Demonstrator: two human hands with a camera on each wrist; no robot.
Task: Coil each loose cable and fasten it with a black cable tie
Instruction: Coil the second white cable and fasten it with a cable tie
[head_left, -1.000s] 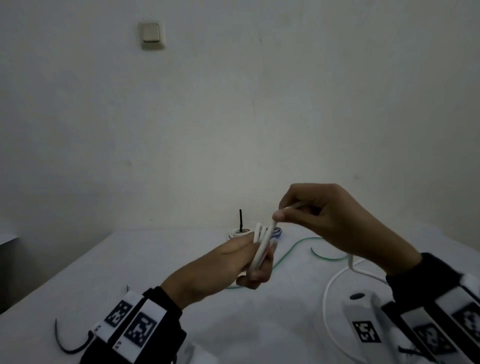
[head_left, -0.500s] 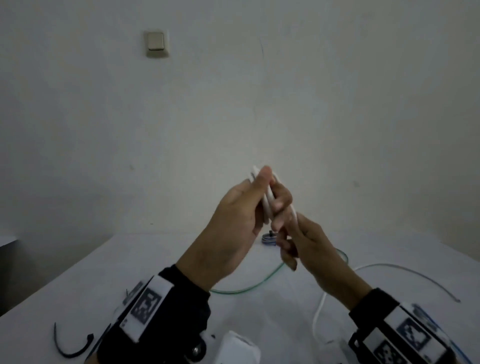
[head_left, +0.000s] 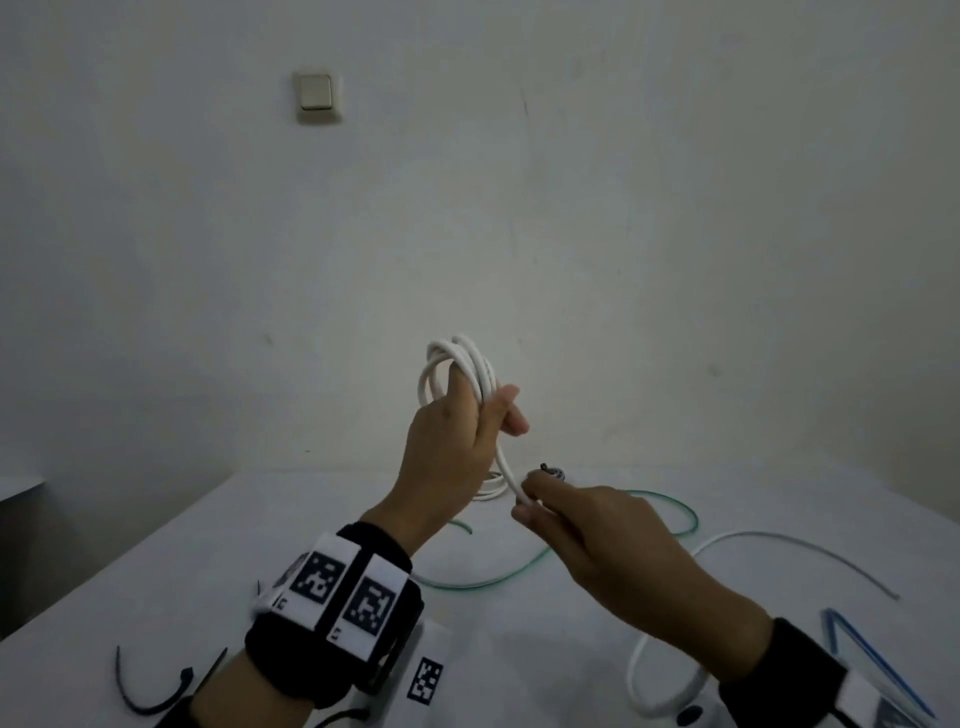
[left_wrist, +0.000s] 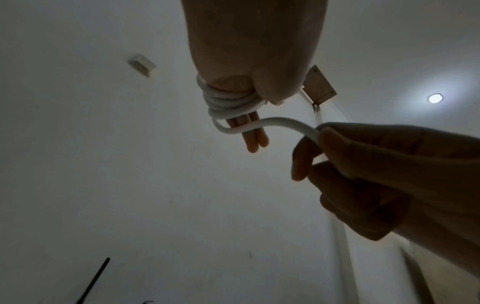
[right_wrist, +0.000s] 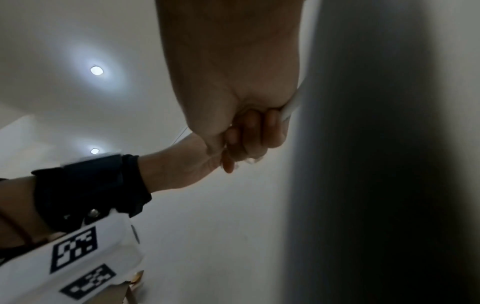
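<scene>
The white cable (head_left: 470, 364) looks like smooth, slightly glossy plastic sheathing. The worktop (head_left: 208, 561) is a matt white surface. The black cable tie (head_left: 150, 691) near its front left corner looks like dull plastic. The wristband (head_left: 291, 660) appears to be black cloth.

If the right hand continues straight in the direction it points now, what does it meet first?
Probably the left hand: the right hand pinches the white cable and points up along it toward the coil on the left hand's fingers. Depth is unclear.
</scene>
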